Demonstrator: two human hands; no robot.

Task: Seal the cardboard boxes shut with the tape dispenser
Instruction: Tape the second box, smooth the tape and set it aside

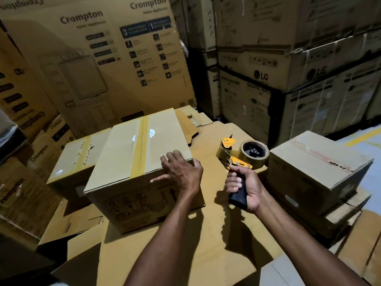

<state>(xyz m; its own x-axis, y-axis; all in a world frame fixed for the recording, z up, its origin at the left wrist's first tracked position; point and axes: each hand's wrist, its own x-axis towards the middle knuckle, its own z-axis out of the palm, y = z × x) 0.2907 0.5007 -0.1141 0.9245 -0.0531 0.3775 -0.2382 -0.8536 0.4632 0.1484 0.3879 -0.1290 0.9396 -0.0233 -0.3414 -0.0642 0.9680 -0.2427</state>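
Progress: a tan tape strip is seen along the top seam of the centre box (142, 153), from far edge to near edge; the flaps are closed flat. The top is judged sealed; whether the strip is carried down the front face cannot be told. The left box (80, 153), just behind and beside it, also carries a strip along its seam, wrinkled in places. The right box (317, 162), well apart across the flattened cardboard (206, 234), is closed under a red-printed strip; whether fresh tape is needed there cannot be told. Little is judged left on the boxes in view.

Hands: the left hand (181, 172) is laid on the near right corner of the centre box, fingers straight and spread. The right hand (245, 186) is wrapped round the black handle of the tape dispenser (241, 155).

Dispenser: it is held in the air between the centre and right boxes, touching neither. Its long axis is run from the handle, nearest the person, away to the yellow head. The head is pointed away and slightly left; the roll is set to the right, hub turned toward the camera.

Background: stacked cartons (268, 75) are noted behind.
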